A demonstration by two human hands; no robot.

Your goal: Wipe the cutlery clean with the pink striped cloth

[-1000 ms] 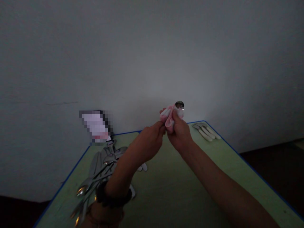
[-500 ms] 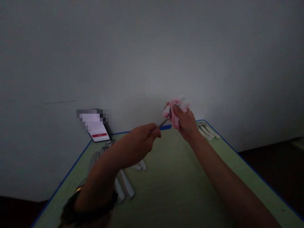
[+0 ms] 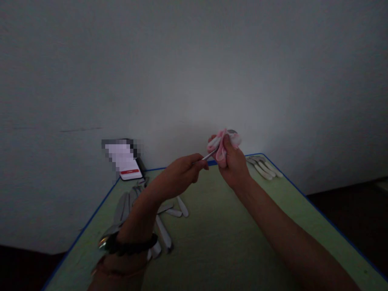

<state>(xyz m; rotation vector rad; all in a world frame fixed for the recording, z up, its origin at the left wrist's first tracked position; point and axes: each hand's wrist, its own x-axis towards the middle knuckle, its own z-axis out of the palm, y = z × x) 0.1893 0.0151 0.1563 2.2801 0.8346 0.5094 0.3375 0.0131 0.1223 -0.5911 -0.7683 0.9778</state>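
My left hand (image 3: pixel 182 176) is closed in a pinch on the thin metal handle of a spoon (image 3: pixel 209 154), held up above the green table (image 3: pixel 224 238). My right hand (image 3: pixel 232 161) is closed around a pink and white cloth (image 3: pixel 222 142) that wraps the spoon's bowl; a sliver of the bowl shows at the top of the cloth. A dark band sits on my left wrist.
A pile of white-handled cutlery (image 3: pixel 157 218) lies on the table's left side. A few more white-handled pieces (image 3: pixel 264 167) lie at the far right corner. A phone (image 3: pixel 129 163) leans against the wall at the back left. The table has a blue edge.
My left hand drew back from the cloth along the spoon's handle, exposing the stem. The right hand turned the cloth over the bowl and stayed in place.
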